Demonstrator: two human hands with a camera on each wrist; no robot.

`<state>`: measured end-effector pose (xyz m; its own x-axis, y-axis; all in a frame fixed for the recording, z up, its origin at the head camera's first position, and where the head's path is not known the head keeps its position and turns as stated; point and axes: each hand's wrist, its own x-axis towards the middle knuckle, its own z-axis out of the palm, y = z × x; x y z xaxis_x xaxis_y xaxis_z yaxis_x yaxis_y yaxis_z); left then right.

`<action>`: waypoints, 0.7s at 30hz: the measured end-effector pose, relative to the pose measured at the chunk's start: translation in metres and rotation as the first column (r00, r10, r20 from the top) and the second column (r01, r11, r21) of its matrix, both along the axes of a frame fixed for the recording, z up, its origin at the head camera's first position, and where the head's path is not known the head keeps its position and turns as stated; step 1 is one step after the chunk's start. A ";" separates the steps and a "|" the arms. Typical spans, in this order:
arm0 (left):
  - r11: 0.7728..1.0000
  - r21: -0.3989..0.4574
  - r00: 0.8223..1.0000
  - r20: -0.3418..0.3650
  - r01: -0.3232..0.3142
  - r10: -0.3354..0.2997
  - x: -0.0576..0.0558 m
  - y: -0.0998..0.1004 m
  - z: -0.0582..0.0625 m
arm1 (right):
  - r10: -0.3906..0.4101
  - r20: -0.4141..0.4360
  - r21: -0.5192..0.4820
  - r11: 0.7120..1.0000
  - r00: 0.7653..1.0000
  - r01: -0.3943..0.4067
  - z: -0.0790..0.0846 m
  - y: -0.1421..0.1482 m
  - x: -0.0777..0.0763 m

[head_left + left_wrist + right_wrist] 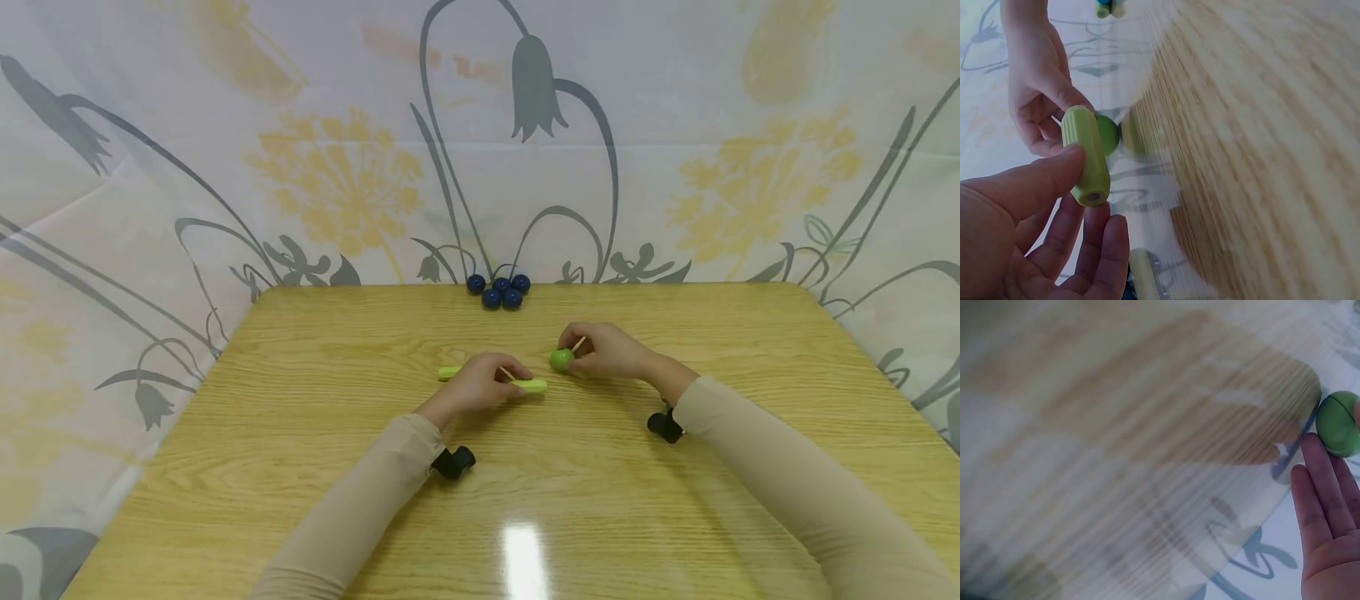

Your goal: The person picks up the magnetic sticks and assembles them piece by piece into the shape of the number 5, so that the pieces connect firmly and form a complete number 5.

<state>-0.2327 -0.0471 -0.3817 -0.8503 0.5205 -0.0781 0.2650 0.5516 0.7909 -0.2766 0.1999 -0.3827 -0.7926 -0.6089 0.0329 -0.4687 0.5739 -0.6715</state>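
My left hand point(483, 383) pinches a lime-green rod point(531, 386) between thumb and fingers. In the left wrist view that rod point(1088, 156) has ribbed sides and a small grey dot on its near end. A second lime-green rod point(449, 372) shows beyond the left hand and lies on the table; part of it is hidden by that hand. To the right, my right hand point(609, 350) grips a green ball point(562, 360) close over the tabletop. The right wrist view shows the ball point(1339, 424) with a dark seam, at the fingertips. A narrow gap separates held rod and ball in the head view.
Several dark blue balls point(501, 286) sit grouped at the back edge of the wooden table point(337, 500). Behind it hangs a cloth point(660, 192) printed with flowers. Each wrist wears a black camera mount point(454, 463).
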 end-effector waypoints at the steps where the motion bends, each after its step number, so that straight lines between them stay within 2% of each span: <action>1: 1.000 -0.001 1.000 -0.003 -0.001 0.001 0.000 0.000 0.000 | 0.005 0.000 -0.002 1.000 1.000 -0.005 0.000 0.001 0.001; 8: 1.000 0.002 1.000 0.012 -0.012 0.012 -0.003 0.001 -0.001 | 0.031 -0.002 -0.008 0.999 1.000 -0.031 0.003 0.005 0.012; 21: 0.998 -0.038 0.999 -0.004 -0.046 0.046 -0.008 0.011 0.000 | 0.013 0.012 -0.031 0.999 1.000 -0.012 0.004 0.009 0.034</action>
